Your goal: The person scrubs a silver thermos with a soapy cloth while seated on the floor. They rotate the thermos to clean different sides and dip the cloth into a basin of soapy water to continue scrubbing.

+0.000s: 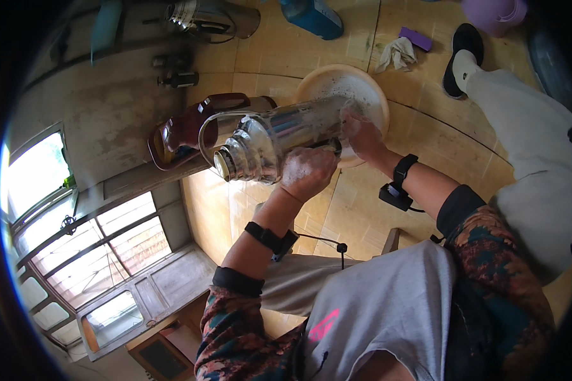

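Note:
A shiny metal thermos flask (pixel 295 125) lies tilted in front of me, its stoppered neck to the left and its base over a basin (pixel 385 102) of sudsy water. My left hand (pixel 309 171), wet with foam, is closed around the flask's dark side handle. My right hand (pixel 360 128) presses on the flask's lower body near the base, with foam over the fingers; whether it holds a cloth or sponge there cannot be told. Behind the flask stands a dark red thermos (pixel 190 128) with a handle.
On the tiled floor are another metal thermos (pixel 219 21), a blue bottle (pixel 314 19), a crumpled cloth (pixel 398 53), a purple box-shaped item (pixel 415 39) and a purple plastic container (pixel 493 14). Small dark bottles (pixel 178 79) stand by the wall. Cables hang from my wrist devices.

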Action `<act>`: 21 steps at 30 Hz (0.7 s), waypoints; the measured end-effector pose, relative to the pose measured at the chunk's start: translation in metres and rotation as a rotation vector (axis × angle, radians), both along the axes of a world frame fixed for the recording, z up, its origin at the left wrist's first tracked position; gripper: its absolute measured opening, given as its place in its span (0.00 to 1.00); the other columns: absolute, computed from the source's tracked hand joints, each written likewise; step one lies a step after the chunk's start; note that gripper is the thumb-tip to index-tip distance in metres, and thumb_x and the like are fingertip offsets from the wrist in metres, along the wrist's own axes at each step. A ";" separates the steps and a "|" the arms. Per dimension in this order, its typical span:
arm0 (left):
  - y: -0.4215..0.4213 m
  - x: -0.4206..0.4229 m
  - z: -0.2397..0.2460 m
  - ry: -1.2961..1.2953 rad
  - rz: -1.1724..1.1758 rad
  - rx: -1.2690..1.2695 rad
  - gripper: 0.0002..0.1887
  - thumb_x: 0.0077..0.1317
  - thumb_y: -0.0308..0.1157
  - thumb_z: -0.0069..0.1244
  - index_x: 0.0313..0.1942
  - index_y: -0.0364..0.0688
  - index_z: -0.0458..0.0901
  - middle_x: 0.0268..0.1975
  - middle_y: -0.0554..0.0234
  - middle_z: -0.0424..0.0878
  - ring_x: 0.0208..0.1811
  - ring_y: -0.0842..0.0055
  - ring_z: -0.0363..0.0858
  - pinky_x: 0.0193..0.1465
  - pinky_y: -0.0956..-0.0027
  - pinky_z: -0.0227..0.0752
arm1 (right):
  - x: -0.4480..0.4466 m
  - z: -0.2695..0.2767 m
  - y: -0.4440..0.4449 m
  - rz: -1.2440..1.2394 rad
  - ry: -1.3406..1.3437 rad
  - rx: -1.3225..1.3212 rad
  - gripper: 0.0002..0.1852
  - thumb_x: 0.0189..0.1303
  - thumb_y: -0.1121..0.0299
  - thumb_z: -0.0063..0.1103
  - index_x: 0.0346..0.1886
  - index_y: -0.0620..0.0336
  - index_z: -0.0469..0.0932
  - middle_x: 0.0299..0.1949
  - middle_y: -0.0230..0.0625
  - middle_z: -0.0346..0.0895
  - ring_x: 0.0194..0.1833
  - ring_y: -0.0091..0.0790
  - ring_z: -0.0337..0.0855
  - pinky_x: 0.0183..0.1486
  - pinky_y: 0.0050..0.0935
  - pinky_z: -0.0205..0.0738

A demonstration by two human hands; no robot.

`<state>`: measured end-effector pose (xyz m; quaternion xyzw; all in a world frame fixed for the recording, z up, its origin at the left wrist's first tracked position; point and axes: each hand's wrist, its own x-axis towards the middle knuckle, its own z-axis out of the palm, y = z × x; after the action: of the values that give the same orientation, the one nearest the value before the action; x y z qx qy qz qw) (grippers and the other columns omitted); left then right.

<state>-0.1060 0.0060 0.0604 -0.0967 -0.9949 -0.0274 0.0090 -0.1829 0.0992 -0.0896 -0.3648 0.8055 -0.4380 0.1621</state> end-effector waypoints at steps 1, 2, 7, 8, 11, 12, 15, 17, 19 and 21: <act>0.000 0.000 0.000 -0.042 -0.015 -0.025 0.08 0.58 0.34 0.55 0.23 0.47 0.75 0.21 0.63 0.76 0.23 0.67 0.79 0.26 0.63 0.73 | -0.003 -0.001 -0.001 0.049 0.043 -0.099 0.19 0.60 0.73 0.50 0.56 0.63 0.75 0.62 0.50 0.69 0.64 0.49 0.69 0.65 0.41 0.66; 0.001 0.000 -0.001 -0.055 -0.028 -0.039 0.08 0.59 0.34 0.55 0.23 0.47 0.75 0.21 0.64 0.76 0.23 0.67 0.79 0.26 0.63 0.73 | -0.003 -0.001 -0.003 0.062 0.078 -0.189 0.20 0.60 0.73 0.50 0.56 0.63 0.75 0.62 0.49 0.70 0.64 0.49 0.69 0.64 0.41 0.66; 0.005 0.004 -0.001 -0.075 0.009 -0.032 0.08 0.59 0.34 0.54 0.23 0.47 0.75 0.22 0.63 0.77 0.23 0.66 0.78 0.27 0.62 0.72 | -0.006 -0.007 0.000 0.163 0.011 -0.101 0.18 0.59 0.73 0.51 0.54 0.61 0.76 0.57 0.45 0.75 0.61 0.49 0.71 0.61 0.41 0.69; 0.006 0.004 -0.001 -0.031 0.013 -0.039 0.08 0.58 0.34 0.54 0.23 0.47 0.75 0.22 0.62 0.76 0.23 0.66 0.78 0.27 0.61 0.72 | -0.008 -0.009 0.004 0.103 -0.085 0.145 0.20 0.59 0.73 0.51 0.57 0.58 0.74 0.57 0.42 0.75 0.62 0.49 0.70 0.61 0.40 0.68; 0.007 0.002 -0.003 -0.060 -0.028 -0.061 0.08 0.59 0.33 0.54 0.23 0.47 0.74 0.21 0.62 0.76 0.23 0.65 0.78 0.26 0.61 0.72 | -0.007 -0.012 0.007 0.212 0.077 0.212 0.19 0.62 0.71 0.49 0.57 0.57 0.74 0.58 0.42 0.74 0.62 0.51 0.69 0.63 0.41 0.66; 0.007 0.001 -0.005 -0.067 -0.022 -0.070 0.08 0.58 0.33 0.53 0.22 0.47 0.74 0.21 0.62 0.76 0.23 0.65 0.79 0.27 0.61 0.72 | -0.006 -0.013 0.007 0.181 0.001 0.033 0.17 0.64 0.69 0.47 0.56 0.58 0.75 0.57 0.44 0.75 0.61 0.52 0.70 0.62 0.41 0.67; 0.007 0.001 -0.007 -0.063 -0.004 -0.027 0.07 0.58 0.32 0.53 0.22 0.47 0.74 0.22 0.61 0.77 0.24 0.65 0.79 0.28 0.61 0.72 | -0.003 -0.016 0.007 0.056 -0.139 -0.328 0.17 0.69 0.64 0.43 0.51 0.62 0.78 0.55 0.49 0.75 0.57 0.53 0.73 0.60 0.42 0.68; 0.006 0.002 -0.006 -0.065 -0.020 0.005 0.06 0.57 0.32 0.53 0.23 0.47 0.75 0.22 0.62 0.77 0.24 0.64 0.79 0.28 0.60 0.72 | -0.004 -0.017 0.006 -0.064 -0.111 -0.241 0.17 0.68 0.61 0.45 0.49 0.61 0.78 0.49 0.52 0.78 0.51 0.53 0.78 0.54 0.45 0.72; 0.006 0.004 -0.004 -0.084 -0.073 0.036 0.05 0.56 0.32 0.53 0.23 0.47 0.76 0.22 0.62 0.77 0.24 0.64 0.79 0.28 0.59 0.72 | -0.008 -0.021 0.007 -0.177 -0.329 0.014 0.16 0.68 0.61 0.46 0.46 0.61 0.80 0.45 0.52 0.80 0.47 0.54 0.80 0.51 0.46 0.74; 0.008 0.005 -0.002 -0.170 -0.098 0.032 0.03 0.55 0.32 0.53 0.26 0.46 0.77 0.25 0.62 0.78 0.29 0.64 0.80 0.33 0.60 0.71 | -0.013 -0.025 0.009 -0.203 -0.281 0.002 0.14 0.64 0.62 0.51 0.37 0.62 0.82 0.35 0.50 0.82 0.38 0.56 0.82 0.42 0.46 0.76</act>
<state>-0.1005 0.0142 0.0580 -0.1425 -0.9856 -0.0516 -0.0755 -0.1955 0.1079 -0.1149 -0.2166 0.8080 -0.4982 0.2283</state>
